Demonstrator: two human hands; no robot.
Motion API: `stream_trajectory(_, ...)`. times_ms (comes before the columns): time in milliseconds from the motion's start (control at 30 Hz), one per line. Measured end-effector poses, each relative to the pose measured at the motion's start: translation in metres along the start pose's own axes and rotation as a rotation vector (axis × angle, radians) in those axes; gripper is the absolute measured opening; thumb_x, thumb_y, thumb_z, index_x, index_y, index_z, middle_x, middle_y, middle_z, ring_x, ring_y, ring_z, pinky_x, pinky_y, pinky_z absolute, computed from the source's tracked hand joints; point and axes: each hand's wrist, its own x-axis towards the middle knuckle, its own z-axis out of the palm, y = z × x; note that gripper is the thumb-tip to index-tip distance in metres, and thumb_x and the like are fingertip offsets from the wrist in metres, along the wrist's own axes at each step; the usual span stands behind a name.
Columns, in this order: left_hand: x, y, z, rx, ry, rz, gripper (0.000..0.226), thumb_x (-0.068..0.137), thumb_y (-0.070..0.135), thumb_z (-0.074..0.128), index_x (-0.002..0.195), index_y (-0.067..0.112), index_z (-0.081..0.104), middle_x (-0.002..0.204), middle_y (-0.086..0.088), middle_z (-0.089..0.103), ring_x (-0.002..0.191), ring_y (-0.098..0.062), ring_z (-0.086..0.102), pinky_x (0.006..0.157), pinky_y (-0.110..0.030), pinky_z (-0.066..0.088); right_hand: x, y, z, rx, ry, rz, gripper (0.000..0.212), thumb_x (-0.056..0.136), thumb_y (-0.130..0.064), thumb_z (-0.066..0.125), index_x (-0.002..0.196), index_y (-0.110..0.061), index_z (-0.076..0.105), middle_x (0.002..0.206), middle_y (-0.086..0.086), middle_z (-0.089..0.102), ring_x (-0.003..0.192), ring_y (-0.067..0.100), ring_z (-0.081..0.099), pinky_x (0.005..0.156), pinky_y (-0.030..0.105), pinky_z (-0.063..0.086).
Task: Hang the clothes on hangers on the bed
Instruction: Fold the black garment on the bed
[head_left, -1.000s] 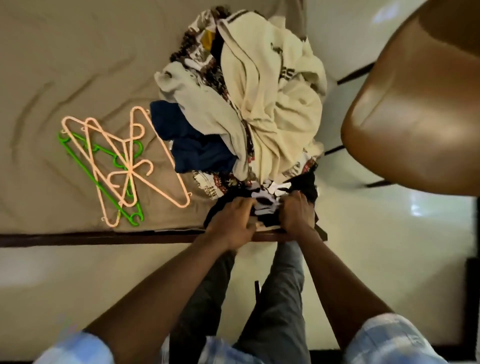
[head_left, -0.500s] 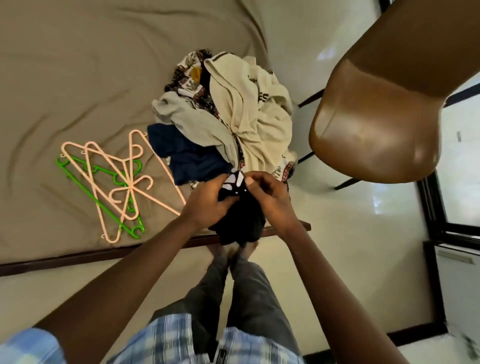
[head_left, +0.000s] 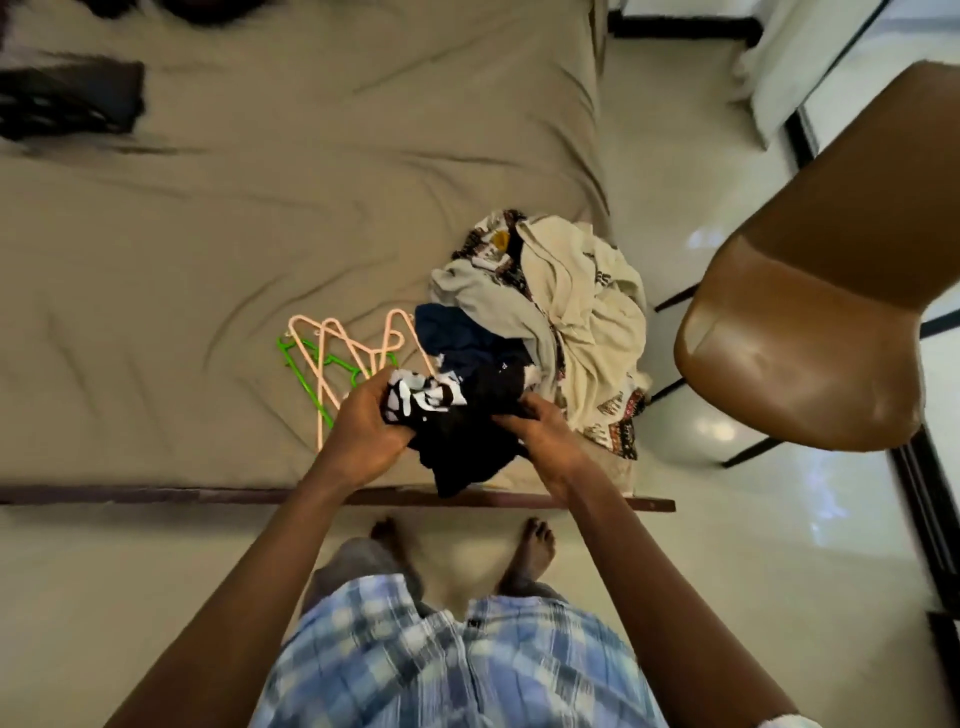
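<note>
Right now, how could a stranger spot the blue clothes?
Look at the big tan bed, then at the clothes pile near its front right corner. On the pile's left side, beside the peach hangers, lies the dark blue garment, the only plain blue piece among cream and patterned ones.

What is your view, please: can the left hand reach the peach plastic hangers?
Probably yes: the peach plastic hangers lie right beside the left hand, nothing between, though it grips the black printed garment.

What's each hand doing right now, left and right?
Left hand: grips the black garment at its white-printed end.
Right hand: holds the same garment's other side.
</note>
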Motion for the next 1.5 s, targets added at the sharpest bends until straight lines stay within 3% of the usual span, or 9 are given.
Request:
stream_trajectory(233,-0.005,-0.038,-0.084,0.0,-0.066,0.072,0.045,0.066,0.012,0.079,0.098,0.042,0.067,0.096,0.007,0.076,0.091,-0.012,0.071,0.087,-0.042,0.057,-0.017,-0.029,0.073,0.102,0.09,-0.162,0.03,0.087,-0.001,0.076,0.116,-0.003,0.068,0.111,0.021,0.073,0.101,0.03,0.071,0.094,0.042,0.057)
stream_trajectory(367,-0.007,-0.046,-0.141,0.056,-0.27,0.074,0.053,0.058,0.043,0.086,0.105,0.042,0.061,0.101,0.017,0.073,0.093,0.004,0.067,0.084,-0.031,0.054,-0.031,-0.039,0.135,0.166,0.044,-0.144,0.022,0.09,0.0,0.071,0.11,-0.009,0.073,0.11,0.018,0.073,0.102,0.032,0.07,0.097,0.043,0.053)
stream_trajectory(533,-0.009,-0.032,-0.197,0.059,-0.319,0.228,0.096,0.074,0.061,0.078,0.155,0.036,0.032,0.157,0.021,0.039,0.146,0.007,0.033,0.113,-0.019,0.033,-0.052,-0.048,0.195,-0.231,-0.014,-0.3,0.03,0.093,0.006,0.066,0.108,-0.017,0.078,0.106,0.001,0.077,0.105,0.017,0.07,0.094,0.027,0.055)
stream_trajectory(700,-0.007,0.007,-0.204,0.23,-0.459,0.501,0.108,0.072,0.054,0.088,0.158,0.036,0.026,0.152,0.015,0.049,0.14,-0.003,0.046,0.113,-0.027,0.039,-0.072,-0.058,0.227,-0.63,-0.079,-0.508,0.028,0.09,0.007,0.068,0.111,-0.008,0.079,0.096,-0.018,0.075,0.098,0.004,0.071,0.088,0.018,0.05)
stream_trajectory(933,0.017,-0.001,-0.218,0.556,-0.375,0.631,0.045,0.082,0.069,0.064,0.11,0.033,0.07,0.097,0.008,0.076,0.09,-0.016,0.07,0.075,-0.038,0.055,-0.085,-0.068,0.227,-0.676,0.117,-0.582,0.052,0.084,0.004,0.075,0.13,-0.02,0.07,0.121,-0.01,0.073,0.115,0.002,0.066,0.103,0.03,0.053)
stream_trajectory(1133,0.013,0.005,-0.231,0.498,-0.33,0.709,0.04,0.097,0.058,0.052,0.113,0.028,0.073,0.113,0.021,0.061,0.101,-0.006,0.063,0.08,-0.031,0.05,-0.089,-0.078,0.228,-0.628,0.145,-0.635,0.039,0.083,0.009,0.074,0.116,-0.011,0.077,0.108,-0.005,0.078,0.104,0.007,0.072,0.09,0.022,0.056)
stream_trajectory(1200,0.012,0.011,-0.233,0.373,-0.31,0.713,0.036,0.101,0.05,0.051,0.117,0.026,0.073,0.123,0.02,0.062,0.111,-0.004,0.062,0.088,-0.025,0.049,-0.09,-0.086,0.227,-0.566,0.122,-0.648,0.033,0.084,0.009,0.075,0.112,-0.009,0.076,0.104,0.0,0.078,0.101,0.014,0.073,0.088,0.026,0.058)
stream_trajectory(1333,0.009,0.028,-0.229,0.094,-0.261,0.573,0.024,0.101,0.041,0.055,0.103,0.024,0.072,0.09,0.008,0.071,0.085,-0.011,0.068,0.073,-0.04,0.053,-0.091,-0.102,0.225,-0.615,0.076,-0.607,0.026,0.085,0.002,0.076,0.105,-0.013,0.072,0.1,0.007,0.072,0.093,0.018,0.069,0.084,0.033,0.056)
stream_trajectory(1500,0.002,0.058,-0.222,-0.048,-0.016,0.648,0.011,0.102,0.025,0.057,0.101,0.018,0.066,0.084,0.006,0.067,0.079,-0.013,0.064,0.07,-0.041,0.052,-0.08,-0.116,0.204,-0.862,0.095,-0.397,0.024,0.081,-0.04,0.081,0.098,-0.026,0.072,0.088,0.001,0.074,0.083,0.02,0.072,0.078,0.048,0.058)
